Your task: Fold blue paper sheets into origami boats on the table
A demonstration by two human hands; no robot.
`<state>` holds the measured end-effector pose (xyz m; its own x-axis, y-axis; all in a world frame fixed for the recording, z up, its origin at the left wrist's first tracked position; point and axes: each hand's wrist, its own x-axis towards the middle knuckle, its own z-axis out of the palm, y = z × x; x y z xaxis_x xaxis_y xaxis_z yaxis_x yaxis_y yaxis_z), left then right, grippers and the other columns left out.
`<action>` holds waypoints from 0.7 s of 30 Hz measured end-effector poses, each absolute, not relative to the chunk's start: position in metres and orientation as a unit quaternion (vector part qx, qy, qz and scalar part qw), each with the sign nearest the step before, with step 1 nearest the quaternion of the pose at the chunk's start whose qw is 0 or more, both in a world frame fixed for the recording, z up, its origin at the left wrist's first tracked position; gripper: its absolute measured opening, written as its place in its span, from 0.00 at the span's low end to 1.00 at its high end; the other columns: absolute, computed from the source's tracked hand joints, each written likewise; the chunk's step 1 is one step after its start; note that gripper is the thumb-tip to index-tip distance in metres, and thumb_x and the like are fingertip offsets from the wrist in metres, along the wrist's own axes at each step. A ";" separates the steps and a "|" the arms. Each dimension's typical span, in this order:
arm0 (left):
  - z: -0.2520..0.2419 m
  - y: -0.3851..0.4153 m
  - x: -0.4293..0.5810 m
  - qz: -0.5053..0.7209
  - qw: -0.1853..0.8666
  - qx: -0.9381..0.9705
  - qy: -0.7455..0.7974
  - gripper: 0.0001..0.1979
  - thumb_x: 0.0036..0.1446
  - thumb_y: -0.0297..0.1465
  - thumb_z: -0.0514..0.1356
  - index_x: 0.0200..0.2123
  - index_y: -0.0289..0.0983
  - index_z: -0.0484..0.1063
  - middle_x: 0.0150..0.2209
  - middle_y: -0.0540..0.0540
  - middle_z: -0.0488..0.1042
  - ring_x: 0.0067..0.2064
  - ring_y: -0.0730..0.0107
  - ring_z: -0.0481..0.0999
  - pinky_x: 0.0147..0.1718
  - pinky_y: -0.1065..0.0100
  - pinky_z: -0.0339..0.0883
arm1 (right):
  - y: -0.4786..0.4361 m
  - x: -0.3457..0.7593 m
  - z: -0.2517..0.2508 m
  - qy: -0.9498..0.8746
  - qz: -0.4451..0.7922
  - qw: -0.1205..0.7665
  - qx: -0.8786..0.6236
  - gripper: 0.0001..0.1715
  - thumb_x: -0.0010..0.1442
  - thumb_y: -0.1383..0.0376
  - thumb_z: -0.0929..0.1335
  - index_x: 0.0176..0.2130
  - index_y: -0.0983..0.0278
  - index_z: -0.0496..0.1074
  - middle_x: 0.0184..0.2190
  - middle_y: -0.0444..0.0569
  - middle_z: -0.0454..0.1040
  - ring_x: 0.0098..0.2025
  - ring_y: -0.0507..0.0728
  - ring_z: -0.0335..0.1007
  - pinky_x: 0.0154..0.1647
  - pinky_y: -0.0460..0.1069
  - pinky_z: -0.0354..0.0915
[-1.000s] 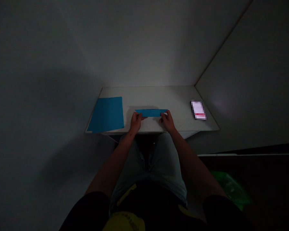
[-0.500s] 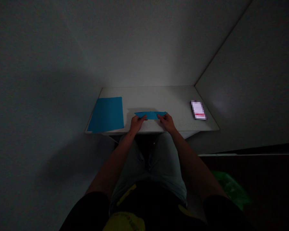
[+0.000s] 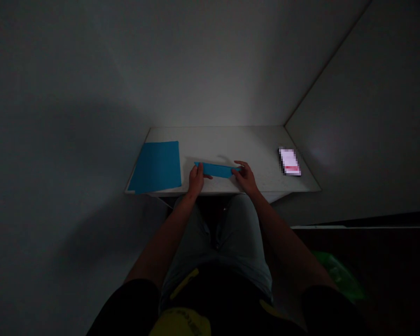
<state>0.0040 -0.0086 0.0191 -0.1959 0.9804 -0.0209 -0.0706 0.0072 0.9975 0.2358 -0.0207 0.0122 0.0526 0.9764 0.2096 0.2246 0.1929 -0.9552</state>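
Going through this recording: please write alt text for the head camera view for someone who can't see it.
Two bare hands touch opposite ends of a narrow folded strip of blue paper on a white desk, the left hand at one end and the right hand at the other. A flat blue sheet lies to the left, a pixelated rectangular object to the right.

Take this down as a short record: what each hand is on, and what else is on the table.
Left hand: on the left end of the folded blue paper strip
Right hand: fingers at the strip's right end
Surface: white table
Left of hands: flat blue paper sheet, lying on the table
Right of hands: pixelated white-and-red item, lying on the table, identity unclear
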 end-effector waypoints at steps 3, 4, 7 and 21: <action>0.016 -0.008 0.003 0.555 0.462 0.441 0.533 0.32 0.65 0.64 0.56 0.35 0.39 0.65 0.28 0.51 0.74 0.25 0.68 0.81 0.23 0.71 0.68 | -0.033 0.242 0.014 -0.626 0.327 0.490 -0.511 0.34 0.61 0.38 0.73 0.53 0.59 0.76 0.32 0.43 0.75 0.27 0.53 0.66 0.30 0.49 0.65; 0.014 -0.008 0.003 0.554 0.461 0.446 0.531 0.32 0.65 0.65 0.55 0.35 0.40 0.66 0.28 0.50 0.74 0.25 0.68 0.81 0.24 0.70 0.69 | -0.037 0.244 0.015 -0.644 0.317 0.476 -0.508 0.31 0.62 0.39 0.73 0.50 0.60 0.78 0.30 0.44 0.75 0.27 0.54 0.67 0.31 0.50 0.66; 0.010 -0.007 0.003 0.552 0.469 0.460 0.514 0.33 0.66 0.65 0.51 0.36 0.39 0.68 0.29 0.48 0.77 0.26 0.66 0.81 0.28 0.66 0.74 | -0.050 0.255 0.021 -0.702 0.299 0.420 -0.492 0.26 0.66 0.42 0.71 0.46 0.60 0.81 0.31 0.47 0.79 0.29 0.55 0.71 0.34 0.51 0.69; 0.000 -0.007 0.002 0.561 0.450 0.497 0.486 0.32 0.70 0.61 0.49 0.45 0.38 0.74 0.38 0.46 0.77 0.25 0.74 0.75 0.26 0.68 0.70 | -0.005 0.352 0.074 -0.705 0.126 0.215 -0.664 0.23 0.75 0.62 0.61 0.59 0.62 0.79 0.46 0.53 0.86 0.32 0.58 0.82 0.46 0.52 0.75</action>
